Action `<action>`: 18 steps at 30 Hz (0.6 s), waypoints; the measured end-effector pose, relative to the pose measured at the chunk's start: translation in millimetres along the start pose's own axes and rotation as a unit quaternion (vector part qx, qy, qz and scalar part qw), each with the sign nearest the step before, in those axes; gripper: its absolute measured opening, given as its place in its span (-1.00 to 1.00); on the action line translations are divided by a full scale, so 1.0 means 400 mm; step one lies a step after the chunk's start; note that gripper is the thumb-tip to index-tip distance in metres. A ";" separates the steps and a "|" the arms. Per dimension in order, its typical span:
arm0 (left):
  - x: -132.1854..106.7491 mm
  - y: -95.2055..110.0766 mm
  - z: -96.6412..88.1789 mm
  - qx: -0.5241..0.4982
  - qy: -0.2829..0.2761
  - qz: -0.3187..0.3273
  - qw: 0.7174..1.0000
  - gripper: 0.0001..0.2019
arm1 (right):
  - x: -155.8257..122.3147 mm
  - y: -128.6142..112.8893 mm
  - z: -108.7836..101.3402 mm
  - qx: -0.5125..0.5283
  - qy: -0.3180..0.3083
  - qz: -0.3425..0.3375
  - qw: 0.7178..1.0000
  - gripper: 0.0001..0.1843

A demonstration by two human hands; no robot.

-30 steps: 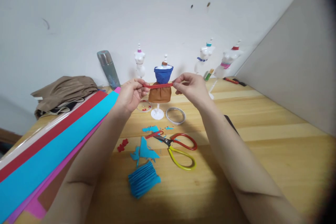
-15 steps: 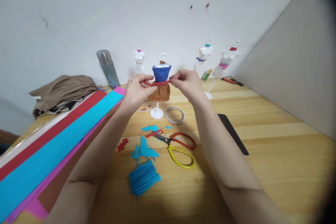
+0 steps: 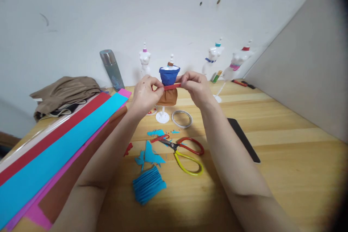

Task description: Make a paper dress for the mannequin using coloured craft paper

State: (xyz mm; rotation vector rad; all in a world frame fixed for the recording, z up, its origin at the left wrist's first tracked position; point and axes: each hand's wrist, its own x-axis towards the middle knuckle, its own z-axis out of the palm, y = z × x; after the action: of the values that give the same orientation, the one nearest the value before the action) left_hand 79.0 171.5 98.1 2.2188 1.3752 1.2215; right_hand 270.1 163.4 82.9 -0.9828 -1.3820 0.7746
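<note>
Both hands stretch a narrow red strip (image 3: 172,86) across the waist of a small white mannequin on a round base (image 3: 162,117). My left hand (image 3: 148,92) pinches the strip's left end. The right end is pinched by my right hand (image 3: 196,87), its fingertips beside the mannequin's waist. The mannequin wears a blue strapless top (image 3: 169,76) above the strip and a gathered brown skirt (image 3: 169,97) below it. Around its neck is a brown band (image 3: 170,63). What lies behind the waist is hidden.
Scissors (image 3: 176,148) lie in front among blue paper scraps (image 3: 152,154) and a pleated blue piece (image 3: 149,185). A tape ring (image 3: 182,119) is near the base. Coloured sheets (image 3: 62,137), a bottle (image 3: 112,70) and brown cloth (image 3: 65,92) are left; more mannequins (image 3: 216,54) stand behind.
The red strip has shifted slightly right and now lies closer against the mannequin's waist. My left hand has moved right, and my right fingers reach further around the side.
</note>
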 end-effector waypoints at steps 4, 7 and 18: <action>-0.022 0.022 -0.016 0.019 -0.006 0.019 1.000 -0.89 | -0.022 -0.054 -0.009 -0.099 -0.010 0.020 0.995 -0.81; -0.044 0.037 -0.051 0.061 -0.021 0.035 0.997 -0.89 | -0.059 -0.115 -0.020 -0.209 -0.039 0.029 0.977 -0.86; -0.169 -0.133 -0.050 0.264 -0.176 -0.052 0.947 -0.85 | -0.149 -0.218 0.031 -0.345 -0.148 -0.064 0.925 -0.74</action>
State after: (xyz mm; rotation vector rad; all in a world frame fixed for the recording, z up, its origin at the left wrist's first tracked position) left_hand 17.6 138.8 43.6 2.4916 1.7800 0.4079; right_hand 244.3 74.3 135.4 -1.3269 -2.0338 0.3343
